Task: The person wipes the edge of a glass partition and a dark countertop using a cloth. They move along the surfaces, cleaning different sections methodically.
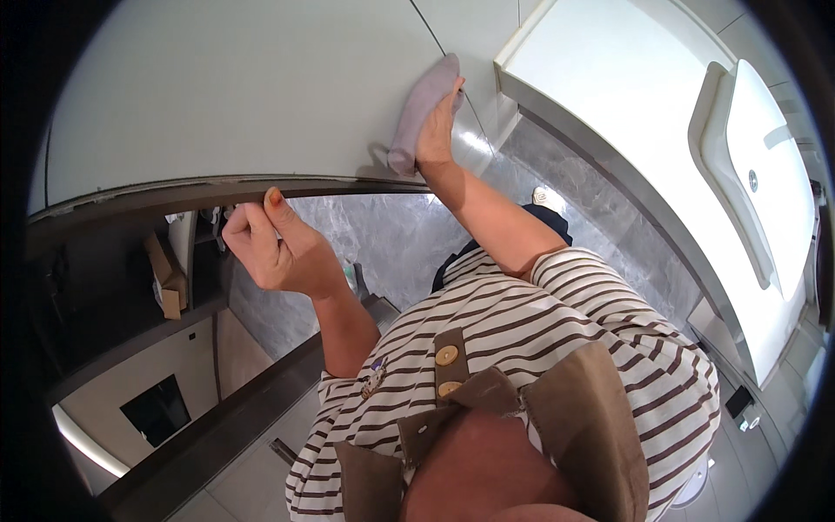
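My right hand presses a greyish-lilac cloth against the pale wall panel, close to a seam. The cloth is folded lengthwise under the fingers and stands out past them at both ends. Further left, my left hand is curled into a loose fist with the thumb up, and nothing shows in it. It hovers by the dark frame strip along the panel's lower edge; whether it touches the strip I cannot tell. Chipped, rough patches mark that edge.
To the right runs a white counter with a white washbasin. Grey marbled tiles cover the floor below. An open cardboard box sits on dark shelving at the left. One pale shoe shows beneath my right arm.
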Tool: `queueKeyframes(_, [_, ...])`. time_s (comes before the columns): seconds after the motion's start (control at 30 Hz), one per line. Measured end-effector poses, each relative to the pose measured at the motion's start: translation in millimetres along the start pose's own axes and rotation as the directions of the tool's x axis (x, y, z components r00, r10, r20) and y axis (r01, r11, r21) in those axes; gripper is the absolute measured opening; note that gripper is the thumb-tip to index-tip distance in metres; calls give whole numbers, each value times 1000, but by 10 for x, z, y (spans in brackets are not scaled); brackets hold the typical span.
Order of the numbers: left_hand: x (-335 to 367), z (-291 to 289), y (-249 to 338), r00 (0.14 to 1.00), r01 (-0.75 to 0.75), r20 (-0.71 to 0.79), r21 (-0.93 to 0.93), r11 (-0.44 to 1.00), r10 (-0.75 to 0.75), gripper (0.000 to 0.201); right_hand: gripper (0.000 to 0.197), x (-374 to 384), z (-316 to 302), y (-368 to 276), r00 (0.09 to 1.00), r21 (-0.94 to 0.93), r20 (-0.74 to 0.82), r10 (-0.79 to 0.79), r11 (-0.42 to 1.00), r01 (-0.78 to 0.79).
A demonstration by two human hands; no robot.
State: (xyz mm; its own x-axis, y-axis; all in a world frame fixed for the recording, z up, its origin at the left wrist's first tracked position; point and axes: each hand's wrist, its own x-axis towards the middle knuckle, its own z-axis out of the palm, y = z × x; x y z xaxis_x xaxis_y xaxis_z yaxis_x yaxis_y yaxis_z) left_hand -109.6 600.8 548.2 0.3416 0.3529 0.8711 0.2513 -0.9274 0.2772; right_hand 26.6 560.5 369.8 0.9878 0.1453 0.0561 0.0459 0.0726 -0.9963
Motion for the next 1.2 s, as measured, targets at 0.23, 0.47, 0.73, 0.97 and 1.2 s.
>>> queueKeyframes(0.23, [69, -49, 70, 1000, 4, 8, -25, 1000, -4, 14, 61, 585, -153, 482, 884, 538, -33, 466, 754, -377])
queueKeyframes(0.47, [57, -49, 39, 1000, -3, 4, -84, 996, 3, 13, 55, 643, -99, 468, 884, 495, -184, 430, 817, -295])
queueKeyframes(0.73, [65, -48, 76, 999, -17, 30, -66, 998, 19, 11, 53, 1094, -270, 859, 886, 397, -340, 314, 903, -168])
queueKeyframes(0.97, [82, -86, 106, 1000, -6, 25, -67, 998, 8, 12, 62, 878, -284, 631, 759, 546, -297, 579, 755, -363])
queueKeyframes(1.2, [110, -37, 152, 1000, -14, 25, -48, 999, 15, 12, 67, 931, -257, 476, 887, 565, -231, 401, 797, -213])
